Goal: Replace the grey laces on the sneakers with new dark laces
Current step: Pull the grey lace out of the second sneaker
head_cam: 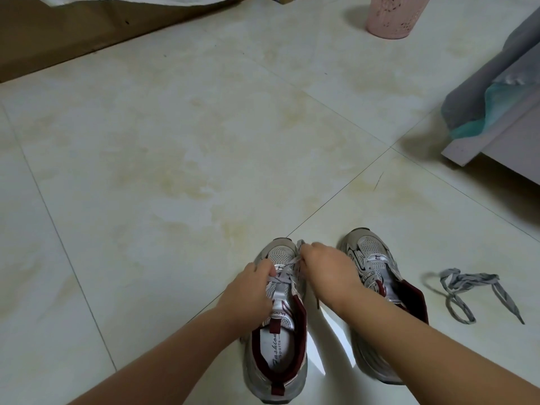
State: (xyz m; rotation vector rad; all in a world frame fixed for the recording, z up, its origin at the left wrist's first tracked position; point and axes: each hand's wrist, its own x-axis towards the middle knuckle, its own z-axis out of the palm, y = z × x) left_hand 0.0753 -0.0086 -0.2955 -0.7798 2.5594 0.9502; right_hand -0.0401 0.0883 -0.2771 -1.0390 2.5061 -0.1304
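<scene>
Reaching down from the near edge of the floor (175,141), both bare arms are stretched forward over the left sneaker (277,325). The left hand (248,290) is bent at the wrist and its fingers are curled round one end of the grey lace (285,271), with the thumb pressed on top of it. The right hand (327,267) is turned knuckles up, and its fingers are pinched on the other end of the same lace, close to the toe of the shoe. The lace is pulled tight across the front eyelets between the two hands.

The left sneaker is stood on the floor near its near edge, toe pointed away, with its dark red lining and white insole seen from above. The right sneaker (377,276) is stood just beside it, partly hidden under the right forearm, and no lace is seen in its eyelets. A loose grey lace (464,290) is dropped in loops on the floor to the right of that shoe.

A pink bin (394,16) is stood at the far edge of the floor. A grey cloth (491,80) is hung at the right edge.
</scene>
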